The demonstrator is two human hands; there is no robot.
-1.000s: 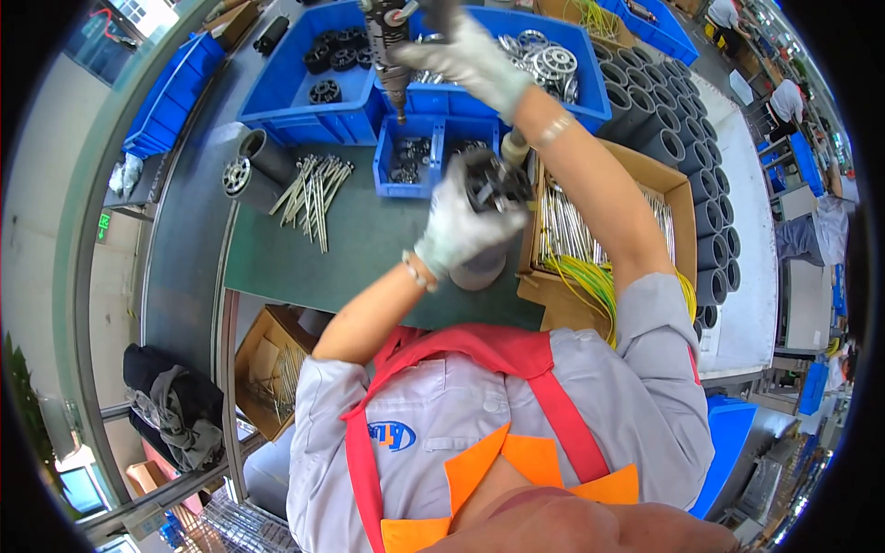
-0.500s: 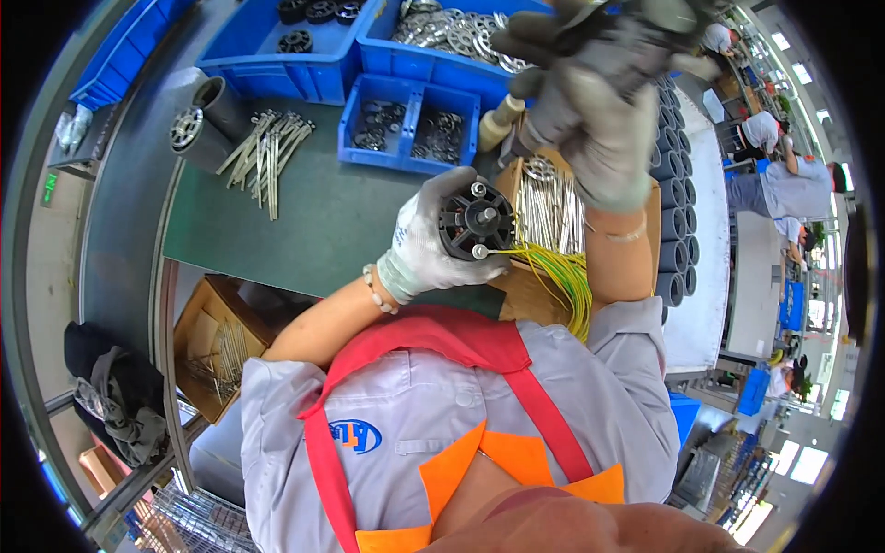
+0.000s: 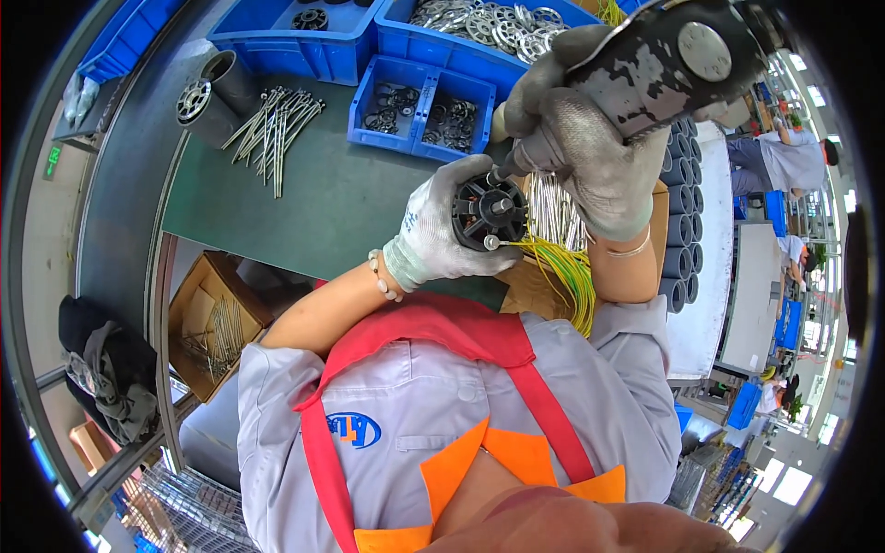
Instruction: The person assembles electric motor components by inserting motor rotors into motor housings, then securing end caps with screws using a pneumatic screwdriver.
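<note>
My gloved left hand [image 3: 435,230] is closed round a round motor-like part with a black spoked end cap [image 3: 489,214], its shaft facing up. A screw head with a yellow-green wire [image 3: 564,272] shows at the cap's near edge. In my gloved right hand [image 3: 599,161] is a worn black power screwdriver [image 3: 645,78], my fingers wrapped round its neck. Its bit comes down at the cap's far edge, by the second screw's place; the bit covers that screw, and I cannot tell whether it sits in the head.
Long metal rods [image 3: 274,138] lie loose on the green table [image 3: 240,207], beside grey tubes [image 3: 210,115]. Blue bins [image 3: 383,146] with small parts and metal discs stand at the back. A cardboard box [image 3: 660,221] of rods is at right, with rows of grey tubes [image 3: 680,230] beyond.
The screwdriver has come down and left to the end cap's far screw, my right hand with it. My left hand and the held part have shifted slightly right.
</note>
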